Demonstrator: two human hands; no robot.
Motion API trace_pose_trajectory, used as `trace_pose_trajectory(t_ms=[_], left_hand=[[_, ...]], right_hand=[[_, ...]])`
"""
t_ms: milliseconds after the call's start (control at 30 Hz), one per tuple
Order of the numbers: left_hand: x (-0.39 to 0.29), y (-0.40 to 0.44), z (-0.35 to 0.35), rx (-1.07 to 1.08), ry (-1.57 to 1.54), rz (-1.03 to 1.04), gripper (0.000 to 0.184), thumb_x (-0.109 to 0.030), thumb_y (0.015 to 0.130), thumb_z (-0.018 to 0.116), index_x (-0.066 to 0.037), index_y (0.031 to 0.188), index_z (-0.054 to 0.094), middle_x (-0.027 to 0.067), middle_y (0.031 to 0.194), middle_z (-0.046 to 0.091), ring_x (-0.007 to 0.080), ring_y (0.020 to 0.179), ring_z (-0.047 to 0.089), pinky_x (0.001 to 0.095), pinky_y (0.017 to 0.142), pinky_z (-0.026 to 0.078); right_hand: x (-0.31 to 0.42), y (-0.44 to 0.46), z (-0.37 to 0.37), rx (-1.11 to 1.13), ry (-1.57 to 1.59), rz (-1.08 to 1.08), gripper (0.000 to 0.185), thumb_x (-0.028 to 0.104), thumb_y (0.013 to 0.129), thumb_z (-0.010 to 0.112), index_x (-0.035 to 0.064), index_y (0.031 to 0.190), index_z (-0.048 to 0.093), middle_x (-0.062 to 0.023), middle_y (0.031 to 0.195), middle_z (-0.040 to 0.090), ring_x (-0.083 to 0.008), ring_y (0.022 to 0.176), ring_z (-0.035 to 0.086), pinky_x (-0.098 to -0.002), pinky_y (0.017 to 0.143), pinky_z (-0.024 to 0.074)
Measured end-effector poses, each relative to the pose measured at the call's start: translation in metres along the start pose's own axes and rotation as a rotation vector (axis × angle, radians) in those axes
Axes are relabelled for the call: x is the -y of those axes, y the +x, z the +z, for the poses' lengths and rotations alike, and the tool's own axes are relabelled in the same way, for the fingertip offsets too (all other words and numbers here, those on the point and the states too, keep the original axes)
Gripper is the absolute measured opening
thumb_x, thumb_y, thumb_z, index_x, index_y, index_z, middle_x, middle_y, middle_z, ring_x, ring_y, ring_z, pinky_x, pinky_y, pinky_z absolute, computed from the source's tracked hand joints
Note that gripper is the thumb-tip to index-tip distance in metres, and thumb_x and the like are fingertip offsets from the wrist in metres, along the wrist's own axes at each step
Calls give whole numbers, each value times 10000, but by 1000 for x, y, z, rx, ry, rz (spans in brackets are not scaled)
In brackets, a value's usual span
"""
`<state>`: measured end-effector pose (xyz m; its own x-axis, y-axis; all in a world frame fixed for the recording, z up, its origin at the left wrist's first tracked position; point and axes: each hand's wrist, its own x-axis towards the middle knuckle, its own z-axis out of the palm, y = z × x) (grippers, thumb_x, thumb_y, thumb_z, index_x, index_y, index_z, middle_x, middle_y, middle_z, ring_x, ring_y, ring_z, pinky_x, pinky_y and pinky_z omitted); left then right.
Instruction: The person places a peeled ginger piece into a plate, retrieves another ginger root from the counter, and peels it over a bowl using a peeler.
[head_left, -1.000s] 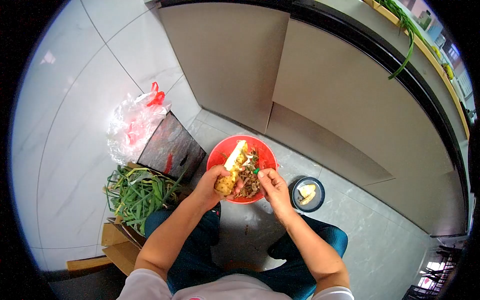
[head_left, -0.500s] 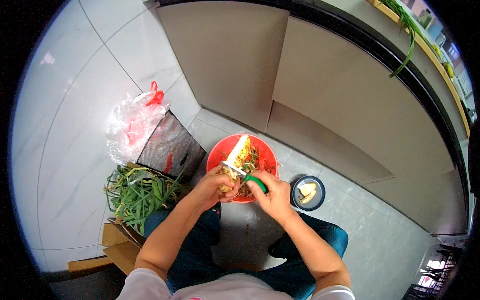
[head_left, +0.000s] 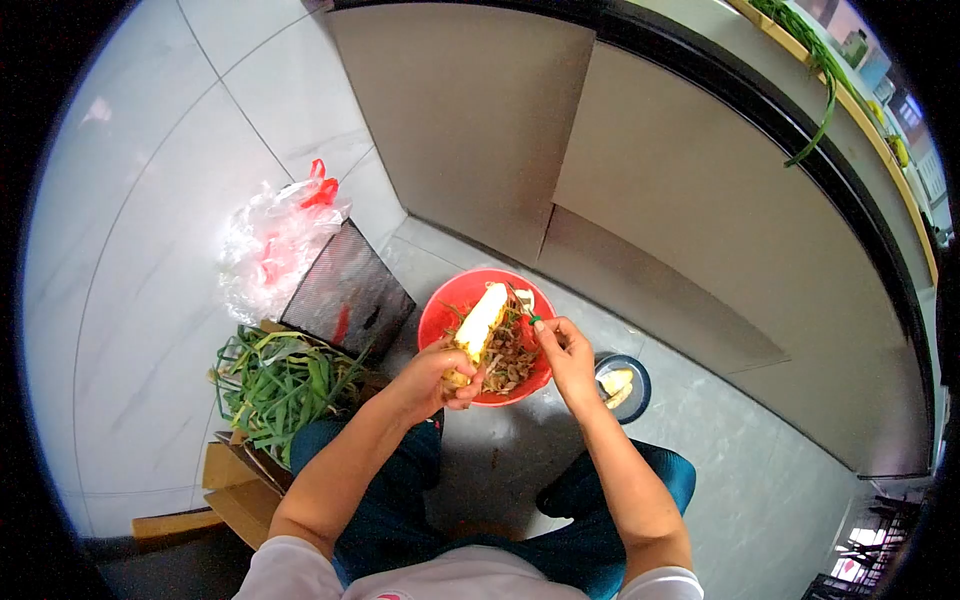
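A long, partly peeled root vegetable (head_left: 484, 318), white toward its far end and yellow-brown at the near end, is gripped in my left hand (head_left: 436, 376). It points up and away over a red basin (head_left: 432, 312) on the floor. My right hand (head_left: 567, 356) is closed around a peeler (head_left: 534, 317) with a green handle, apart from the root at the basin's right side. A pale piece shows beside the peeler's head. Brown peelings (head_left: 510, 362) fill the basin's bottom. Beyond my right wrist, a dark-rimmed plate (head_left: 644, 390) carries pale peeled pieces (head_left: 616, 384).
Left of the basin stands a mesh bin (head_left: 352, 285) with a clear plastic bag (head_left: 262, 245). Green leafy stalks (head_left: 285, 385) lie in a cardboard box (head_left: 240, 500). Cabinet doors (head_left: 680, 190) rise behind the basin, and green stalks (head_left: 825, 90) hang over the counter edge.
My right hand has moved the peeler off the root, up and to the right. The root's pale peeled side now shows more fully, and my left hand still grips its near end.
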<state>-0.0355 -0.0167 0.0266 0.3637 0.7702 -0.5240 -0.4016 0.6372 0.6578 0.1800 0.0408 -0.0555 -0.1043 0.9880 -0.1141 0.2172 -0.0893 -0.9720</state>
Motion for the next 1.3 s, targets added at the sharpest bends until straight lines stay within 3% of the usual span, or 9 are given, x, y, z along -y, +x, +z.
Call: trace_pose_trajectory(t_ms=[167,233,367,400,500,667,1000,1167,1300], left_hand=[[-1,2,-1,-51,7,44,321,-115,766,541,-31,1074,502,55,679,511,129,505,446,274,415,306],[-2,2,-3,-43,-20,36,248,-88,769,548,-26,1007,521,55,700,521,128,510,466,273,422,320],[-3,4,0,-63,4,33,179,-62,767,566,-21,940,546,54,723,532,127,514,487,280,429,335],[-2,4,0,-63,4,30,179,-62,767,566,-21,940,546,54,723,532,127,514,487,280,429,335],[1,5,4,-96,108,30,284,-90,760,546,-35,1037,511,62,674,518,135,471,438,281,399,311],[1,2,8,-40,55,10,431,-100,743,555,-50,1161,465,66,691,521,129,473,434,270,397,313],[1,2,3,-31,23,-39,326,-61,751,547,-23,1062,459,78,727,530,132,498,464,276,412,324],[-2,0,11,-31,41,-11,315,-68,753,549,-21,1054,469,79,729,531,126,499,465,269,409,320],[2,5,4,3,9,-9,290,-72,756,552,-21,1034,485,78,733,535,123,500,467,267,409,323]], right_hand=[[20,-14,5,89,278,104,213,252,953,635,40,976,644,19,865,637,-64,827,555,-246,758,450],[30,-24,10,157,183,-88,198,253,979,616,56,993,621,64,800,566,-42,748,497,-204,705,409],[45,-47,12,230,-118,-255,212,217,940,659,29,1035,632,-52,821,666,-91,775,615,-255,696,486],[49,-49,11,190,-208,-343,237,244,914,679,42,1036,651,-123,843,694,-176,762,692,-299,675,521],[48,-43,5,112,-337,-493,247,266,904,677,53,1029,661,-152,884,700,-265,788,717,-338,676,538],[43,-22,-3,-129,-407,-248,280,392,909,635,124,982,673,-139,740,687,-340,670,679,-424,588,508],[41,-19,1,-163,-457,-145,310,439,908,614,139,967,669,-155,725,677,-371,682,671,-446,595,502],[46,-14,-11,-191,-342,38,334,445,928,592,122,978,660,-135,695,669,-324,667,673,-419,615,495],[24,-20,0,-65,-36,-144,319,415,920,629,106,992,663,-116,763,690,-261,719,681,-361,653,497]])
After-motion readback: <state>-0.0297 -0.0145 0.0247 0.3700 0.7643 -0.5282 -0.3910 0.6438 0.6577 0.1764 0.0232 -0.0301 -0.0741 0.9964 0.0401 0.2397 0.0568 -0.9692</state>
